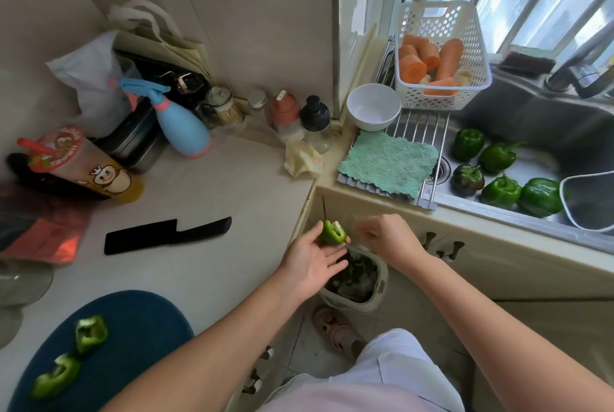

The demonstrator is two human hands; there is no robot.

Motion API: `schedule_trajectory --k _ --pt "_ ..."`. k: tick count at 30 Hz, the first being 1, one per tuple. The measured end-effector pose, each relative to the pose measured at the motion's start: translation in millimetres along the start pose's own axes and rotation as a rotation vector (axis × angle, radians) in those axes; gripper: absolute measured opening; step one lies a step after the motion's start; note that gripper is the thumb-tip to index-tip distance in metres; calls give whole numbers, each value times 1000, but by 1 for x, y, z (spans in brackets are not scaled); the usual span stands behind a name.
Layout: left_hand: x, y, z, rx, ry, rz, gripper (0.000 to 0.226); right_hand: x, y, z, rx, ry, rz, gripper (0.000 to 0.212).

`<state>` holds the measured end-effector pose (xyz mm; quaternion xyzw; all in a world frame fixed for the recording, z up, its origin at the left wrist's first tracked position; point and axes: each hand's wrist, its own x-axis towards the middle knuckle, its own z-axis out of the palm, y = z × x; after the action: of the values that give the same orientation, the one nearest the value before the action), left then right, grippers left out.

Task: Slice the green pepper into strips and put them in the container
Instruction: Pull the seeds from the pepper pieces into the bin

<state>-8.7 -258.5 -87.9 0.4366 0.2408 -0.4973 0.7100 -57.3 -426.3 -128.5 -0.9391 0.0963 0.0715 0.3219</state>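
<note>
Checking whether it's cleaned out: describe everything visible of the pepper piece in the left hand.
The pepper piece is a bright green, glossy-skinned cut section, curved like a shell, with its paler hollow inside showing. The left hand holds it at the tips, thumb against one side, fingers under it, over the waste bin. The right hand hovers beside it with fingers bunched; contact is unclear.

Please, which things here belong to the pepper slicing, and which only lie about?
Job: pepper piece in the left hand; pepper chunks on the blue board; black knife; waste bin.
Lying about: carrot basket; spray bottle; green cloth; drink cup.
</note>
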Motion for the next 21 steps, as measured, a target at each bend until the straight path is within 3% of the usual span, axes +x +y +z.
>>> schedule_trajectory --k 6,9,17,21 --pt "1 4 3 72 -5 -6 47 -10 -18 -21 40 -8 -209 43" --pt "2 3 5 142 -19 -18 46 -8 -22 -22 40 0 -219 48" --pt "1 7 5 140 -34 -42 49 -9 -24 -23 320 41 -78 26" --pt "2 11 0 163 -66 -40 51 -7 -20 -29 314 100 -69 14"
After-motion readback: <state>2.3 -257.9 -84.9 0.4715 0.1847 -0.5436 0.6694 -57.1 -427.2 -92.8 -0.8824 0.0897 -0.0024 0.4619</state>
